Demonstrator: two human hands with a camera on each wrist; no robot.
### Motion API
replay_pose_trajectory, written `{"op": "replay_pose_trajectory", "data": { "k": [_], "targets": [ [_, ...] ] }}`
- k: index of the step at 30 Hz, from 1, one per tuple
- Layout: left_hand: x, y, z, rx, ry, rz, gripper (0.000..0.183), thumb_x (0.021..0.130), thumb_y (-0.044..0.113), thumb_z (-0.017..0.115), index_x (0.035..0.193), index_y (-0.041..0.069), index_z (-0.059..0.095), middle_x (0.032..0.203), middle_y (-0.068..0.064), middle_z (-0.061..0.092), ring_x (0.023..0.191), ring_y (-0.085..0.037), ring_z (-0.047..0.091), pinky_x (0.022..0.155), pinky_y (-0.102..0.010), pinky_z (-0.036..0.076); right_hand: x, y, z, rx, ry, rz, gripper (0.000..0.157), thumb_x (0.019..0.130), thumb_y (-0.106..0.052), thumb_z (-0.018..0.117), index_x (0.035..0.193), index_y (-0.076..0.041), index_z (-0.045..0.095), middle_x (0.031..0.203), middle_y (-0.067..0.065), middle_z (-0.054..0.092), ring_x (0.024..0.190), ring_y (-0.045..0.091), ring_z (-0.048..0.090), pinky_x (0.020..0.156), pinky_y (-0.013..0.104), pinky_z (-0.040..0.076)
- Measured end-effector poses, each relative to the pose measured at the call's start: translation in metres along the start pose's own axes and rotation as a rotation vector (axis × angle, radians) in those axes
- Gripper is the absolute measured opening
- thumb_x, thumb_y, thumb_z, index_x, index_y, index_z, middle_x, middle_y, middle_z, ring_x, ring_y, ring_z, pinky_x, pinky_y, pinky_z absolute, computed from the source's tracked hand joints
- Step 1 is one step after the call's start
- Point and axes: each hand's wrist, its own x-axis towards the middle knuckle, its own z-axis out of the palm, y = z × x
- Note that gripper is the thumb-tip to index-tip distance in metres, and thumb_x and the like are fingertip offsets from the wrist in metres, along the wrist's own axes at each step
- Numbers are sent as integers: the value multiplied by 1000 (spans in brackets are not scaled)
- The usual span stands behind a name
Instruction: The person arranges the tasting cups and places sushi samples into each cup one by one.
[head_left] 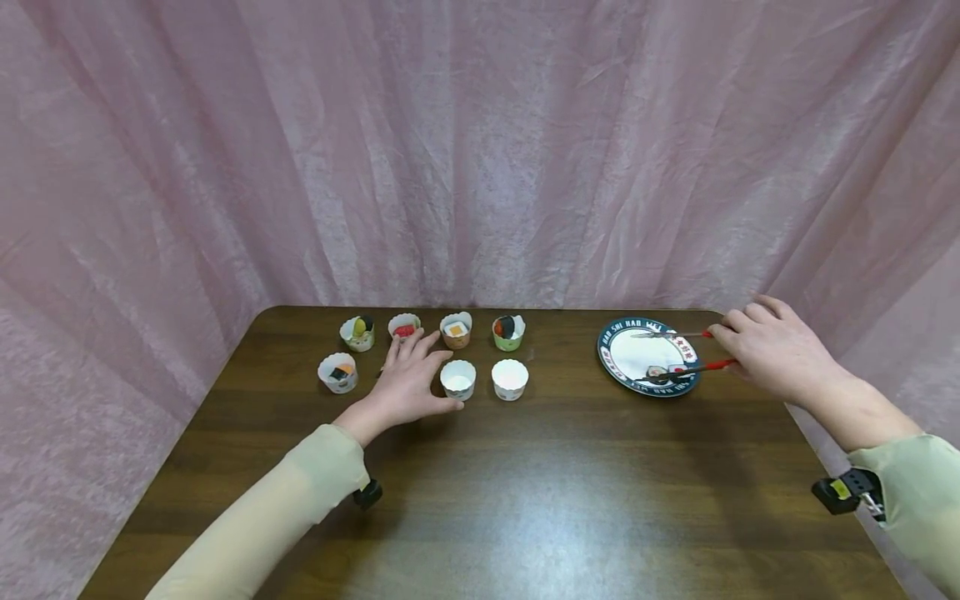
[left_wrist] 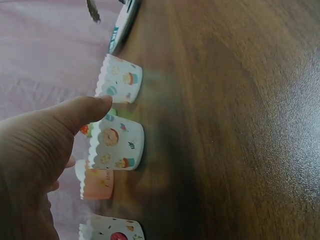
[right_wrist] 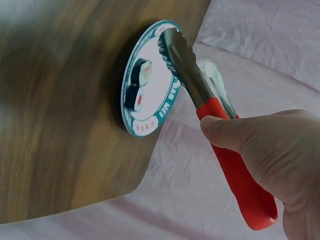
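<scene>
My right hand (head_left: 776, 346) grips a pair of red-handled metal tongs (right_wrist: 187, 65), their arms spread apart above a round plate (head_left: 618, 375) with a dark patterned rim. Two toy-like sushi rolls (right_wrist: 137, 85) lie side by side on that plate, off the tong tips in the right wrist view. My left hand (head_left: 408, 387), fingers spread, is at a white paper baking cup (left_wrist: 117, 142) printed with small pictures. The thumb is near the cup's rim; whether it touches cannot be told. A similar white cup (head_left: 510, 382) stands just to the right.
Behind stand paper cups with sushi pieces: a green cup (head_left: 358, 340), a cup with a red piece (head_left: 405, 319), an orange cup (head_left: 457, 342) and another green cup (head_left: 510, 343). A white cup (head_left: 327, 379) stands farther left. A pink curtain (head_left: 480, 167) hangs behind the wooden table (head_left: 525, 500).
</scene>
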Motion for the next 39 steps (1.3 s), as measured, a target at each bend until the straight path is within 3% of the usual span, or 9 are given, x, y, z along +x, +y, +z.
{"op": "replay_pose_trajectory", "data": {
  "k": [10, 26, 39],
  "targets": [
    [7, -9, 7, 29, -16, -40, 85, 77, 63, 81, 142, 13, 59, 164, -16, 29, 154, -40, 10, 119, -67, 0, -12, 13, 3, 13, 8, -21, 53, 55, -22, 98, 99, -7, 73, 85, 8, 60, 86, 37, 60, 89, 61, 44],
    [10, -7, 12, 24, -16, -59, 77, 77, 61, 82, 133, 12, 65, 162, -17, 32, 153, -41, 12, 118, -68, 2, -4, 11, 2, -30, -120, -4, 35, 65, -22, 95, 90, -10, 74, 84, 8, 62, 86, 36, 62, 94, 64, 43],
    [14, -7, 18, 20, -23, -58, 74, 77, 63, 81, 129, 13, 67, 162, -16, 33, 153, -40, 12, 118, -68, 2, 2, 12, 7, -57, -159, -7, 29, 68, -25, 94, 84, -13, 73, 80, 7, 62, 82, 35, 61, 89, 61, 45]
  ]
}}
